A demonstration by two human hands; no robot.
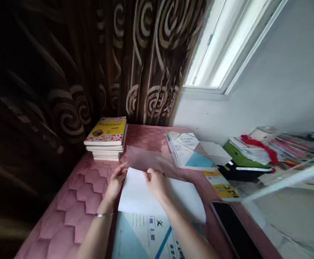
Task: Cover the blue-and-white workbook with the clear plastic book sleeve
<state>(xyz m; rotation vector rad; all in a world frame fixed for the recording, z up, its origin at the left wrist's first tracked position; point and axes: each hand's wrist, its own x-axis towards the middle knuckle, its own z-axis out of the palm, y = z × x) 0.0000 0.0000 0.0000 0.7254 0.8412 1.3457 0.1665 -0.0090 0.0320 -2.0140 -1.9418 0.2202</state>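
Observation:
A blue-and-white book [140,233] lies in front of me on the pink quilted surface, its printed text turned sideways. Above the printed part spreads a blank white sheet [138,194], curling down at its right side. My right hand [157,184] is closed with its fingers bent over the sheet's far edge. At the far left corner, my left hand [117,181], with a bracelet on the wrist, has its fingers pinched together against the book's edge. Beyond both hands extends a thin see-through plastic sheet [143,157]. Exactly what the left fingertips grip is partly hidden.
A stack of books [107,135] with a yellow top cover stands at the back left. More blue-and-white books [189,151] lie back right, near a yellow booklet [223,187]. A black phone [235,230] rests at right. Piled papers [254,147] and a patterned curtain [146,61] border the surface.

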